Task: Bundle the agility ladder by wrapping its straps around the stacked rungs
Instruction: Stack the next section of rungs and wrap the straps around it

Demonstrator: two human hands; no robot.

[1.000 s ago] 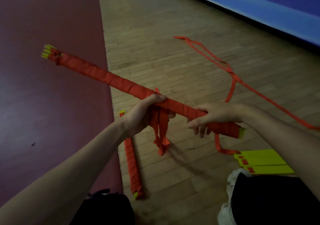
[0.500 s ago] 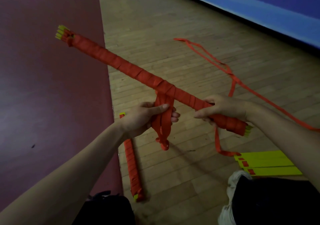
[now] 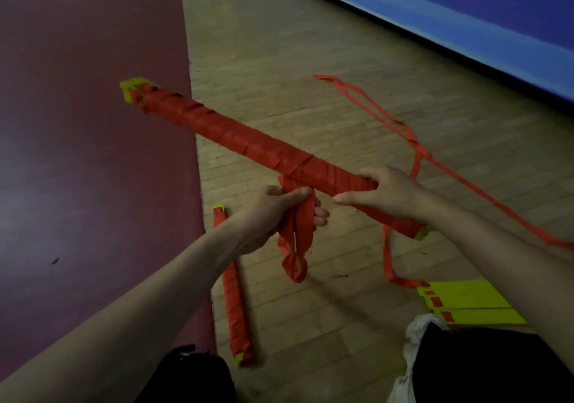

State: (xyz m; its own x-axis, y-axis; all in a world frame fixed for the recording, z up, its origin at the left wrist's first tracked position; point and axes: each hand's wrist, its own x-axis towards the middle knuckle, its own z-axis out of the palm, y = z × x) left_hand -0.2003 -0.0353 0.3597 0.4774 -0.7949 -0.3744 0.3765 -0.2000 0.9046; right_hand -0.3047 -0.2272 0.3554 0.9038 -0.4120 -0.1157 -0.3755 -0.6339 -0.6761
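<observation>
The wrapped bundle (image 3: 248,145) slants from far-left down to near-right. The right hand (image 3: 385,194) grips its near end. The left hand (image 3: 273,213) pinches the hanging strap loops (image 3: 295,241).

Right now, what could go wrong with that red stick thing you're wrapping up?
The left hand grips the loose strap loops; if they slip, the nearest turns on the wrapped bundle might come undone. The right hand holds the bundle near one end only, so the far end could tip down. A long strap trails across the floor close by and could catch a foot.
</observation>
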